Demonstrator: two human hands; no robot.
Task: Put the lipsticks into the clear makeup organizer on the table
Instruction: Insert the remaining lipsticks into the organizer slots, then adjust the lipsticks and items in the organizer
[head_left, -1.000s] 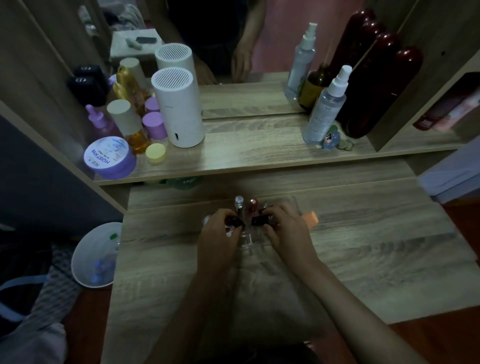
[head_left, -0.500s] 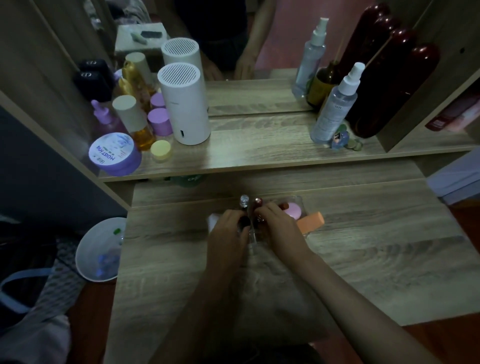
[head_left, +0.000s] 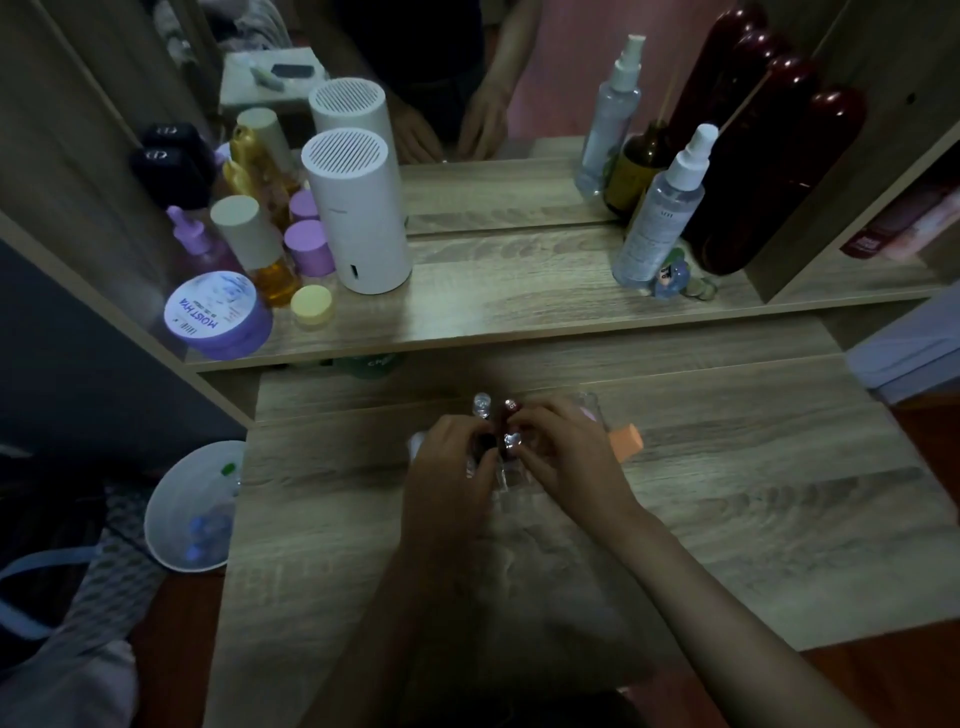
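Observation:
The clear makeup organizer (head_left: 592, 408) stands in the middle of the wooden table, mostly hidden by my hands. Two lipsticks stand upright at its back: one with a clear cap (head_left: 482, 404) and one dark red (head_left: 510, 408). My left hand (head_left: 448, 470) pinches a dark lipstick (head_left: 485, 444) over the organizer's left part. My right hand (head_left: 566, 454) holds a dark red lipstick with a silver top (head_left: 511, 441) right beside it. The fingertips of both hands nearly touch.
An orange sponge block (head_left: 626, 440) lies against the organizer's right side. The shelf behind carries a white cylinder (head_left: 358, 213), purple jars (head_left: 218, 317), and spray bottles (head_left: 660, 213). A white bin (head_left: 189, 506) sits on the floor at left.
Both hands have come closer together over the organizer, bringing their lipsticks side by side and lower into it. The pink item in the right compartment is now hidden by my right hand.

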